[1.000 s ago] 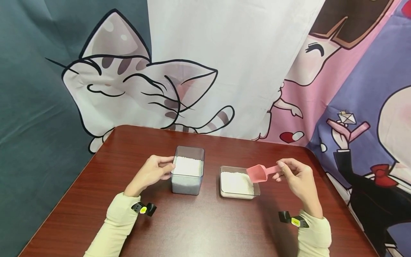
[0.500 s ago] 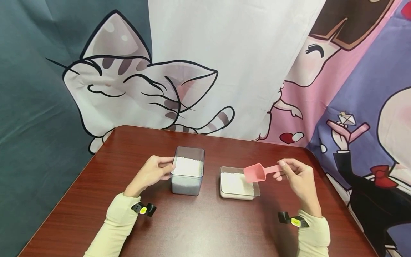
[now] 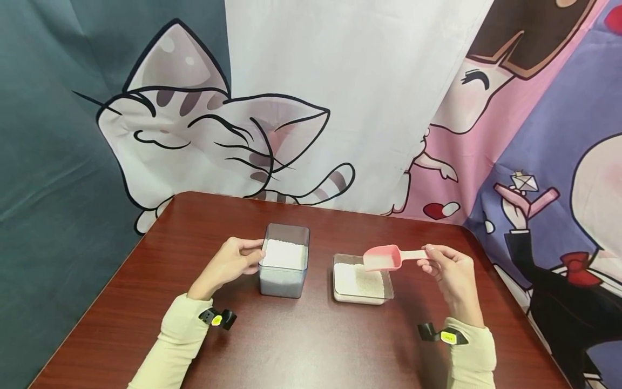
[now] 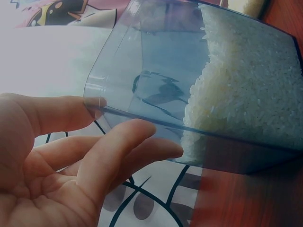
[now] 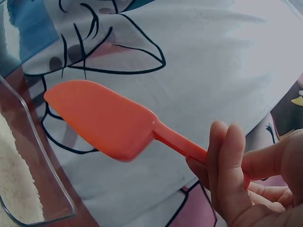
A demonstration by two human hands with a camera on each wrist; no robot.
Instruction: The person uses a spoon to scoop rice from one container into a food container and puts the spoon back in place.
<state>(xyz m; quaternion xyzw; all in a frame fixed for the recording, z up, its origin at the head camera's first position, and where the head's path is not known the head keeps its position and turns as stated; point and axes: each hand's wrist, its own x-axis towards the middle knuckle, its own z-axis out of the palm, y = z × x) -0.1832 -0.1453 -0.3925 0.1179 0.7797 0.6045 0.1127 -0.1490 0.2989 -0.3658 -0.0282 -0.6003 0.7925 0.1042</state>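
Observation:
A tall, smoky see-through container (image 3: 284, 283) stands on the table, partly filled with white rice (image 4: 251, 75). My left hand (image 3: 228, 265) holds its left wall near the rim, with thumb and fingers at the plastic in the left wrist view. My right hand (image 3: 452, 270) pinches the handle of a pink scoop (image 3: 383, 258). The scoop's bowl hangs above the back of a shallow clear dish (image 3: 362, 299), which holds white grains (image 3: 350, 278). From the right wrist I see only the scoop's underside; whether grains lie in its bowl I cannot tell.
The dark red-brown wooden table (image 3: 311, 346) runs under both containers, with a gap between them. Behind it hangs a cloth backdrop (image 3: 350, 65) with cartoon figures. A small camera (image 3: 218, 319) is strapped to the left wrist, another (image 3: 439, 335) to the right.
The scoop has shifted a little left over the dish, and its handle has turned more level. My right hand has rotated slightly. The left hand and both containers have stayed put.

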